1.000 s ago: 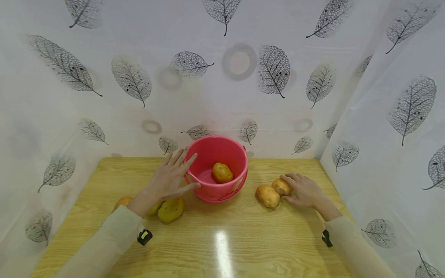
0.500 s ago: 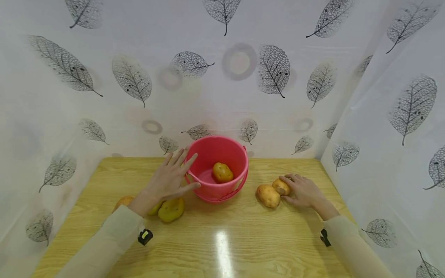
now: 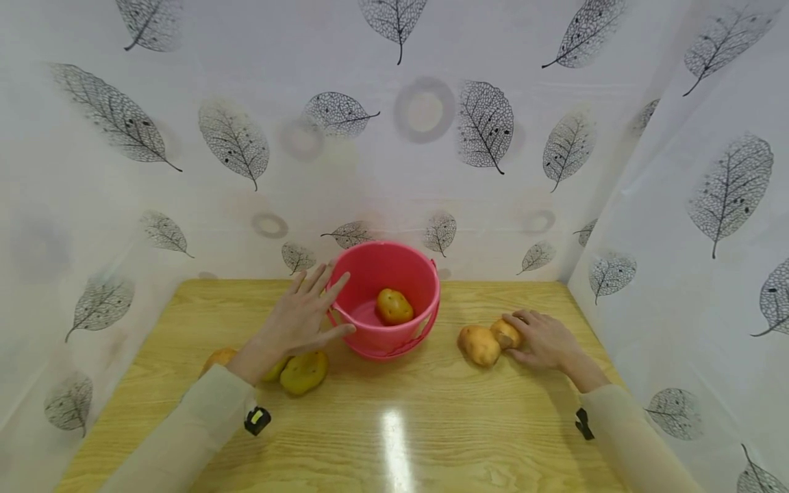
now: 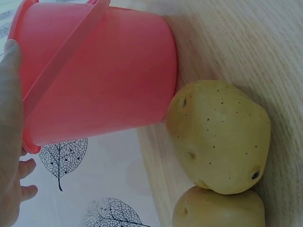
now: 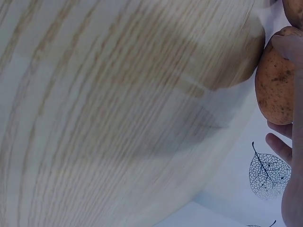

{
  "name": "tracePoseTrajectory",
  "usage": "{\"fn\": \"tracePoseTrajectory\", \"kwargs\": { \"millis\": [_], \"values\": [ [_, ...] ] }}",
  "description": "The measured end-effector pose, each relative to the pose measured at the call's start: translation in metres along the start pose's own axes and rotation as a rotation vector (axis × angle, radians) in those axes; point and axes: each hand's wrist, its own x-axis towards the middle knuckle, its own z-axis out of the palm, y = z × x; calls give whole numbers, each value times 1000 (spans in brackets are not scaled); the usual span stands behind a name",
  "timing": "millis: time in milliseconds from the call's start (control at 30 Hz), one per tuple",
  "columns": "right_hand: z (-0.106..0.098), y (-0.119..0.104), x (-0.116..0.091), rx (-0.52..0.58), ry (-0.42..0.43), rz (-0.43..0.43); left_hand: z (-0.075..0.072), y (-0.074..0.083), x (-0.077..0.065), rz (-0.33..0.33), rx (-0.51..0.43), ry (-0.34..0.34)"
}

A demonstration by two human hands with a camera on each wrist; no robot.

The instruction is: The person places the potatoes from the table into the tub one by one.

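Note:
A pink bucket (image 3: 381,342) stands on the table with one potato (image 3: 394,306) inside. My left hand (image 3: 298,316) is at the bucket's left rim, fingers spread and mostly straight; in the left wrist view its thumb (image 4: 12,53) lies at the rim. Over on the right, my right hand (image 3: 544,342) holds a potato (image 3: 505,333) between thumb and fingers, the hand covering its right side. Another potato (image 3: 479,345) touches it on the left. In the right wrist view the held potato (image 5: 275,85) shows brown, speckled skin.
Beneath my left forearm lie a yellowish potato (image 3: 304,373), a second one (image 3: 274,370) partly hidden, and an orange-brown one (image 3: 218,357). A leaf-patterned white sheet (image 3: 394,171) hangs behind and beside the wooden table (image 3: 345,438).
My right hand has shifted slightly to the right along with the potato it holds. The potato beside it has turned and moved a little right too. My left hand stays put.

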Motion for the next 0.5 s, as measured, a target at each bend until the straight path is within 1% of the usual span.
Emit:
{"fn": "tracePoseTrajectory", "kwargs": {
  "millis": [167,300,500],
  "values": [
    [-1,2,-2,-15,26,-18,-1,0,0,1,3,4],
    [-1,3,-4,-19,18,-18,-1,0,0,2,2,5],
    [-2,7,-6,-28,2,4,-1,0,1,3,3,6]
  ]
}}
